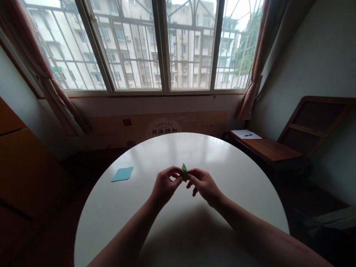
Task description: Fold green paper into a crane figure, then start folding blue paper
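A small folded piece of green paper (184,172) is held upright above the middle of the round white table (222,163). My left hand (164,186) pinches it from the left with thumb and fingers closed. From the right, my right hand (203,184) pinches the same piece. Both hands hover just over the tabletop, close together. A flat light-blue sheet of paper (122,174) lies on the table to the left of my left hand, untouched.
A wooden side desk (267,147) at the right holds white paper with a pen (246,134). A wooden frame (317,124) leans on the right wall. Brown cabinets (25,174) stand at the left. A barred window (155,44) and curtains lie beyond.
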`<state>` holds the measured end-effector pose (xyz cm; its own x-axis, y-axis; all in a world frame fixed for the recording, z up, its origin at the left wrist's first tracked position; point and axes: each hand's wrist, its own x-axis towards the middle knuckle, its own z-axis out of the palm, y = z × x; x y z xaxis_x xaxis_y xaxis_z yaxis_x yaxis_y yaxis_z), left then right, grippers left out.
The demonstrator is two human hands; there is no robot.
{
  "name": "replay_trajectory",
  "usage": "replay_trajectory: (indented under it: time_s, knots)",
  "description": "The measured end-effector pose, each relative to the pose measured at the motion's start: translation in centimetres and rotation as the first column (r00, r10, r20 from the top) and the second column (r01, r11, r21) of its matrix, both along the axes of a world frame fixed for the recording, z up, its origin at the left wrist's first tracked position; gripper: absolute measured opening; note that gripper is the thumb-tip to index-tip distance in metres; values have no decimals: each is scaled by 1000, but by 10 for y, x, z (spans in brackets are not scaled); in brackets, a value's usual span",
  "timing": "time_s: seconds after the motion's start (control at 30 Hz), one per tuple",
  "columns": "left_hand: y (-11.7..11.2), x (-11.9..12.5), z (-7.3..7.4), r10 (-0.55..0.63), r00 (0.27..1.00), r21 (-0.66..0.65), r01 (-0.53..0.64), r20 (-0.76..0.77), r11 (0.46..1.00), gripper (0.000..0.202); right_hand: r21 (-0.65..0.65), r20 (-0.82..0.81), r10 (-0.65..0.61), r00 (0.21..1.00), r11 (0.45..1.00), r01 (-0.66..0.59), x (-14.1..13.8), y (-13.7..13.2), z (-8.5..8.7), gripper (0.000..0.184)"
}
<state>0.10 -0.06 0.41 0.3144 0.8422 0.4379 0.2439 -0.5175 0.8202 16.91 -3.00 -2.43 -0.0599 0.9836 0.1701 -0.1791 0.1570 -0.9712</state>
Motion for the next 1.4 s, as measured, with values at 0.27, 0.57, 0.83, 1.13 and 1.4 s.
replay_trajectory:
  time_s: [0.27,0.57,0.83,1.13,1.4]
  knots:
    - [2,3,-4,-42,998,37,41,38,998,13,-1,2,3,1000,1000,-3,-1,0,0,33]
    - [2,1,-6,20,1000,155,-16,-19,988,15,-7,16,37,999,999,-37,1,-2,0,40]
    - [4,0,-8,14,999,205,-6,-38,979,10,2,25,46,999,999,-46,2,-1,-1,39]
    - [4,-3,-6,33,996,242,-11,-84,970,10,25,54,12,998,1000,-13,2,-1,-2,36]
    - [1,-5,1,191,956,395,-90,-224,914,10,12,43,-3,999,1000,2,2,-2,1,38]
